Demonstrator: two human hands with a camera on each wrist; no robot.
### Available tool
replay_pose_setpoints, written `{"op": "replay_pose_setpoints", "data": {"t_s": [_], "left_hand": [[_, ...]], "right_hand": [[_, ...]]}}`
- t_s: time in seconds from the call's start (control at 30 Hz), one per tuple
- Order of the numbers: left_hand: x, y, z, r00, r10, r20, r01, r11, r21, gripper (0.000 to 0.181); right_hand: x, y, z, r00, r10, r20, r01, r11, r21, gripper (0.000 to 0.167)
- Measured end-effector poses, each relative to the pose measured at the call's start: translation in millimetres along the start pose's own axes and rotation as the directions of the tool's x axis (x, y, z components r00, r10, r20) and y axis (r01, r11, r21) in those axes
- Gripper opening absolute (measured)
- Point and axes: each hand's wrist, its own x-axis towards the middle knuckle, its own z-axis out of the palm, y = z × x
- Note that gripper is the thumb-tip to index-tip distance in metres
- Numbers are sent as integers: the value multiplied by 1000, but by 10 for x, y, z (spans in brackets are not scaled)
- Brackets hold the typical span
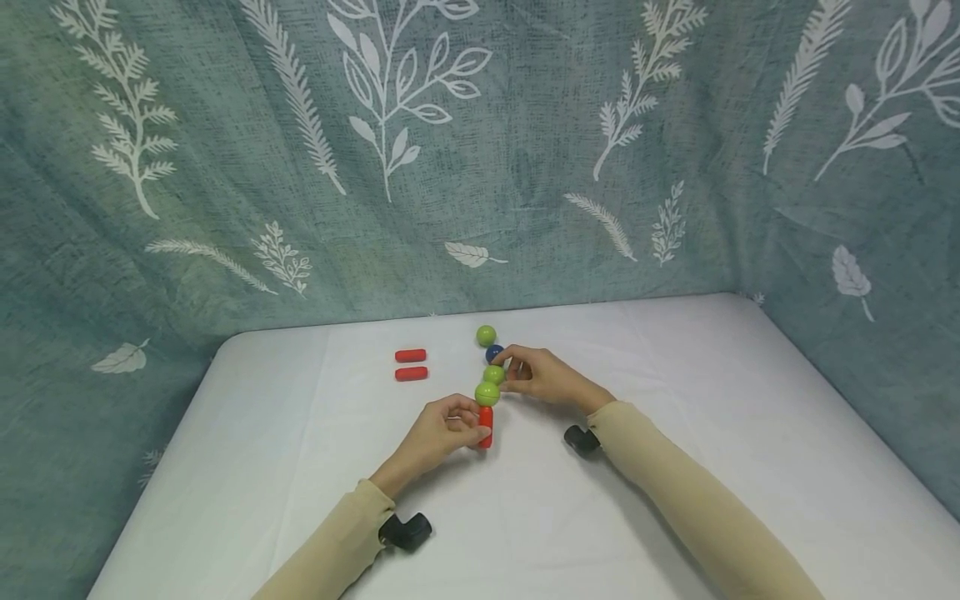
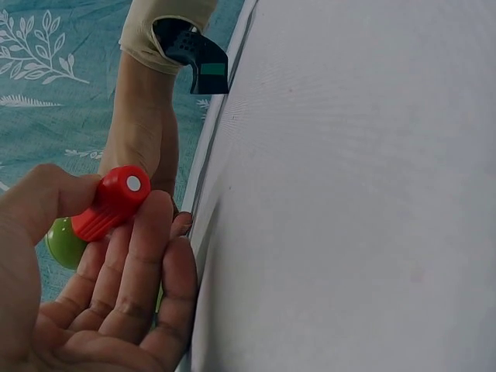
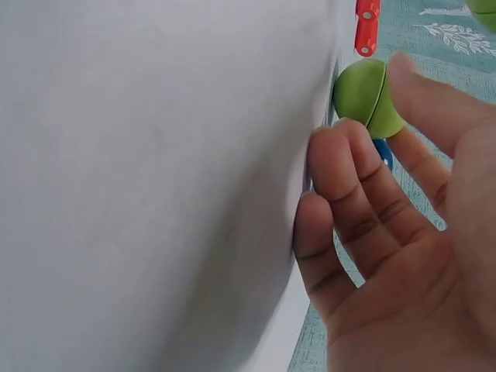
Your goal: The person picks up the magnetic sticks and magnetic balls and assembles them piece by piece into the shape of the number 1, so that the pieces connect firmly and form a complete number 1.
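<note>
My left hand (image 1: 438, 433) (image 2: 116, 294) grips a red stick (image 1: 486, 427) (image 2: 112, 203) between thumb and fingers. At the stick's far end sits a green ball (image 1: 487, 395) (image 2: 65, 243). Just beyond, my right hand (image 1: 551, 377) (image 3: 403, 225) pinches a second green ball (image 1: 493, 375) (image 3: 363, 94) with thumb and fingertips. In the head view the two green balls overlap; whether they touch, I cannot tell. A blue ball (image 1: 494, 354) lies right behind the pinched ball, partly covered by my right fingers, and a third green ball (image 1: 486, 336) is behind it.
Two more red sticks (image 1: 410, 356) (image 1: 411, 374) lie side by side to the left of the balls on the white table (image 1: 247, 433). A patterned green cloth (image 1: 465, 150) hangs along the table's back edge. Black wrist cameras (image 1: 405, 532) (image 1: 581, 440) are on both forearms.
</note>
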Motion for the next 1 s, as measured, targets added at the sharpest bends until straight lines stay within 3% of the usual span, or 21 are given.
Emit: {"op": "replay_pose_setpoints", "data": {"t_s": [0.47, 1.0], "left_hand": [[20, -39, -6, 1000, 0, 4, 0, 1000, -7, 30], [18, -36, 2, 1000, -16, -18, 16, 1000, 17, 32]], "right_hand": [[72, 56, 39, 1000, -11, 5, 11, 998, -59, 34], [-2, 116, 47, 1000, -13, -16, 15, 994, 109, 31]]}}
